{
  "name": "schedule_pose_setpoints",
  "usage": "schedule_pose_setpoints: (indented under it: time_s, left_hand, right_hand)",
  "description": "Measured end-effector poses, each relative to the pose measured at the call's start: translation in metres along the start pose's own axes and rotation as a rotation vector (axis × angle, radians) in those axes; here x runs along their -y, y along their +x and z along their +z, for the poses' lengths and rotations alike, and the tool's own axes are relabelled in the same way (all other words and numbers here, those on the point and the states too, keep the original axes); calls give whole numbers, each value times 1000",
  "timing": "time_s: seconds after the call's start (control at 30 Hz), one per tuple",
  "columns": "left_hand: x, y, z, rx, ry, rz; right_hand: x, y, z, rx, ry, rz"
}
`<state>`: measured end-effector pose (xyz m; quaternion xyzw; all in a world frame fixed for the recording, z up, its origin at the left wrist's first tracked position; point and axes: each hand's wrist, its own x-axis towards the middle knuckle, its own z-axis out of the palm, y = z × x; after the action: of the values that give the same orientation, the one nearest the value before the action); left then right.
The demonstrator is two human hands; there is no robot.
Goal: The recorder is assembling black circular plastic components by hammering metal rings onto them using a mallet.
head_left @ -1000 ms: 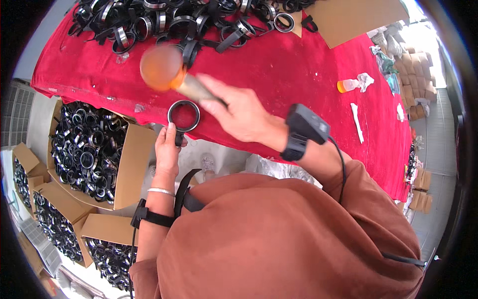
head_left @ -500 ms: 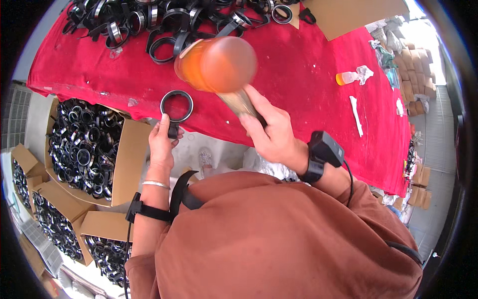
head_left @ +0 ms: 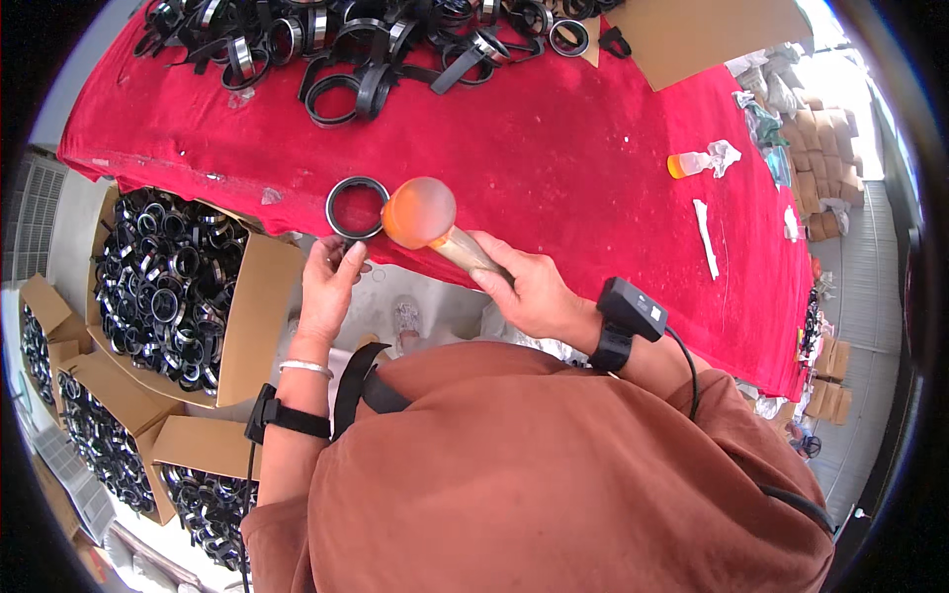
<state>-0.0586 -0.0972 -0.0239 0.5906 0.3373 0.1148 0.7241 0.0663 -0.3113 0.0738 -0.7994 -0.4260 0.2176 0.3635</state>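
Observation:
At the front edge of the red-covered table, a black ring with a silvery inner rim point(head_left: 331, 211) lies on the cloth. My left hand point(head_left: 332, 285) is closed on its lower side, thumb on top, with the ring's short black tab mostly hidden by the fingers. My right hand point(head_left: 539, 292) grips the pale handle of a mallet point(head_left: 420, 211). Its translucent orange head overlaps the ring's right side in this view; whether the two touch I cannot tell.
A heap of similar black rings with straps point(head_left: 366, 44) covers the table's far left. Cardboard boxes point(head_left: 259, 316) full of such rings stand on the floor at left. A small orange-bottomed bottle point(head_left: 682, 165) and a white strip point(head_left: 706, 239) lie at right on the red cloth point(head_left: 583, 168).
The mallet has swung down and to the left, from above the table to the ring's right side. My left hand and the ring have shifted slightly to the right.

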Motion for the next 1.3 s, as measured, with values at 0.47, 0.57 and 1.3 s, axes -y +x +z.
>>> schedule_pose_setpoints:
  time_s: [0.47,0.57,1.3]
  left_hand:
    - [-18,14,-26,320,-65,-193]
    - [-14,15,-25,154,-49,-147]
    - [3,15,-12,34,158,7]
  right_hand:
    - [82,88,-7,-53,246,-276]
    - [63,88,7,-64,144,-336]
    - [27,86,27,122,196,-163]
